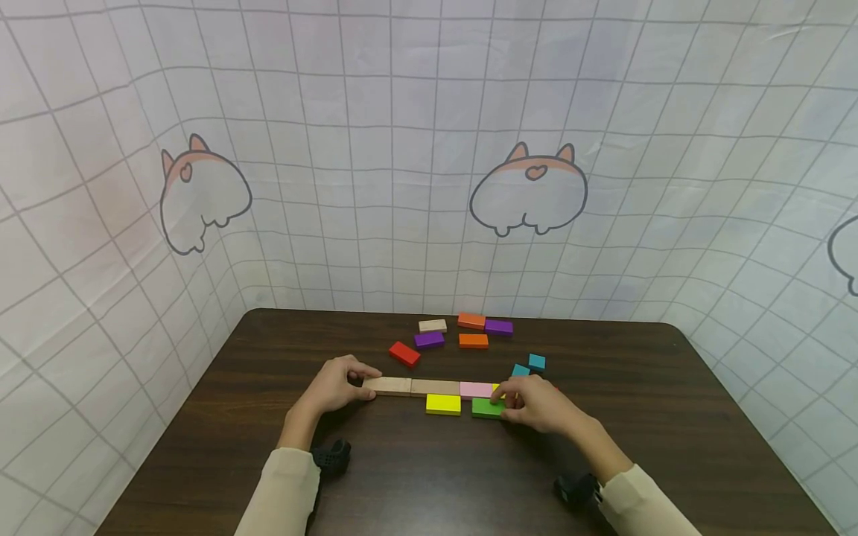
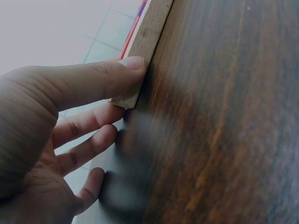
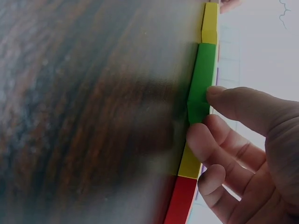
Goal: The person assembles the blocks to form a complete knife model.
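Note:
A row of flat blocks lies across the table. My left hand (image 1: pixel 335 383) pinches the left end of its outermost plain wooden block (image 1: pixel 389 385), thumb on the near side. A second wooden block (image 1: pixel 436 388) and a pink block (image 1: pixel 474 389) continue the row. My right hand (image 1: pixel 539 404) grips the right end of a green block (image 1: pixel 485 408), in front of the pink one. Left of the green block, slightly apart, lies a yellow block (image 1: pixel 443 404). Beyond the green one, the right wrist view shows another yellow block (image 3: pixel 189 162) and a red block (image 3: pixel 181 198), mostly hidden from the head view.
Behind the row lie a red block (image 1: pixel 405 353), purple blocks (image 1: pixel 429 340), orange blocks (image 1: pixel 473 341) and a small wooden block (image 1: pixel 432 326). Two blue blocks (image 1: pixel 537 362) are near my right hand. A white grid-patterned curtain (image 1: pixel 415 186) encloses the dark table (image 1: pixel 429 476).

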The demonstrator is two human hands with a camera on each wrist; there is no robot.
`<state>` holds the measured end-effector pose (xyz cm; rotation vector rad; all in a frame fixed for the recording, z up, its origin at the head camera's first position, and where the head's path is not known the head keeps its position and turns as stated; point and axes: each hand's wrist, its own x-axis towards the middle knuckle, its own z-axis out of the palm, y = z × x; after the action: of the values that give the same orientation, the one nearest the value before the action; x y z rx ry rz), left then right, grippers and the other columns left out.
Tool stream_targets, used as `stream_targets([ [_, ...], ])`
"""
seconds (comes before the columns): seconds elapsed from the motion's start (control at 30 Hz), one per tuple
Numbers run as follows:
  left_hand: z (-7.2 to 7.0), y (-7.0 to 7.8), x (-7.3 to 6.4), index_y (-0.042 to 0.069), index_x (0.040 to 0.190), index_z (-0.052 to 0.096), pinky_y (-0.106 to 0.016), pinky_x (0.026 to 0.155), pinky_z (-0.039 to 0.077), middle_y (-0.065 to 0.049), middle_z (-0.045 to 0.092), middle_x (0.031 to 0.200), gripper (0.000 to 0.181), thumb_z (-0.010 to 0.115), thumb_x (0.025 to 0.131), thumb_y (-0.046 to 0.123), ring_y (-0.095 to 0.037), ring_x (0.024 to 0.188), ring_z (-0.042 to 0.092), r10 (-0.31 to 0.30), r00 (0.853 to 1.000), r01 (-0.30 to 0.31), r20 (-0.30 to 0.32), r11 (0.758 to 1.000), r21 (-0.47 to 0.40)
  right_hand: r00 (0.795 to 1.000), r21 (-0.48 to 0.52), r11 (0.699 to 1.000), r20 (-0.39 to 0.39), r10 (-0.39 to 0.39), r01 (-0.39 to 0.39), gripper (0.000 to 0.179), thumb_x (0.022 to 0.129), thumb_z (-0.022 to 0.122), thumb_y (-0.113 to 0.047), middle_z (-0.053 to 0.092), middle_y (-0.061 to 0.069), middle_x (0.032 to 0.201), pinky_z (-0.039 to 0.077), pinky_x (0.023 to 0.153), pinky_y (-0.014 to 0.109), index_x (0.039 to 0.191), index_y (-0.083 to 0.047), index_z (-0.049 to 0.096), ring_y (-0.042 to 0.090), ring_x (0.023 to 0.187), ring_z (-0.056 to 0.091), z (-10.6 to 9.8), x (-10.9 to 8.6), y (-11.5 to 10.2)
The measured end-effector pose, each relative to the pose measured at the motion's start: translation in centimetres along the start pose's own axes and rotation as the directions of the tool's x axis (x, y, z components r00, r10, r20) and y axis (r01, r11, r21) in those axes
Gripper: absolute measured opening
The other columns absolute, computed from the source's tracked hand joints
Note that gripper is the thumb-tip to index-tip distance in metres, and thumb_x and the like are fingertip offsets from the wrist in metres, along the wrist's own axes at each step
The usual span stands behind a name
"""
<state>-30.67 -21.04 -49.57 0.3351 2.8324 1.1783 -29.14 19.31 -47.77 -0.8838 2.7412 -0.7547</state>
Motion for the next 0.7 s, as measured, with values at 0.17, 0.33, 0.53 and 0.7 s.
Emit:
stream_targets([
  [0.17, 0.0, -0.1, 0.1, 0.021, 0.108, 0.082, -0.033, 0.077, 0.042, -0.001, 0.065, 0.096, 0.028, 0.088, 0.08, 0.017, -0.023, 0.09, 0.051, 0.003, 1.0, -0.003, 0.001, 1.0, 0.007, 1.0, -0.004, 1.0, -0.004, -0.017, 0.017, 0.02, 0.092, 0.076, -0.013, 0.061, -0.008, 0.078, 0.045, 0.058, 0.023, 0.112, -0.014, 0.075, 0.005, 0.064, 0.05, 0.1, 0.2, -0.2],
  [0.33, 0.0, -0.2, 0.1, 0.022, 0.107, 0.082, -0.034, 0.078, 0.042, -0.001, 0.065, 0.097, 0.028, 0.088, 0.08, 0.018, -0.022, 0.09, 0.051, 0.004, 1.0, -0.004, 0.0, 1.0, 0.01, 0.999, 0.0, 0.999, 0.0, -0.04, 0.04, 0.02, 0.092, 0.075, -0.012, 0.06, -0.007, 0.077, 0.044, 0.058, 0.022, 0.112, -0.013, 0.075, 0.005, 0.063, 0.049, 0.2, 0.5, -0.5],
  [0.53, 0.1, -0.2, 0.1, 0.022, 0.107, 0.082, -0.034, 0.078, 0.042, 0.0, 0.064, 0.095, 0.027, 0.088, 0.08, 0.017, -0.022, 0.09, 0.051, 0.001, 1.0, -0.001, 0.003, 1.0, 0.015, 0.999, -0.003, 0.999, -0.001, -0.049, 0.049, 0.02, 0.093, 0.074, -0.011, 0.062, -0.007, 0.079, 0.046, 0.06, 0.023, 0.112, -0.013, 0.075, 0.005, 0.064, 0.05, 0.3, 0.7, -0.9],
  [0.7, 0.1, 0.0, 0.1, 0.023, 0.107, 0.082, -0.034, 0.078, 0.042, 0.001, 0.063, 0.095, 0.028, 0.088, 0.08, 0.017, -0.022, 0.09, 0.051, -0.003, 1.0, 0.003, 0.003, 1.0, 0.013, 0.999, -0.006, 0.999, 0.002, -0.04, 0.04, 0.02, 0.093, 0.075, -0.012, 0.061, -0.007, 0.08, 0.046, 0.061, 0.022, 0.113, -0.014, 0.075, 0.006, 0.065, 0.05, 0.4, 0.9, -1.3],
])
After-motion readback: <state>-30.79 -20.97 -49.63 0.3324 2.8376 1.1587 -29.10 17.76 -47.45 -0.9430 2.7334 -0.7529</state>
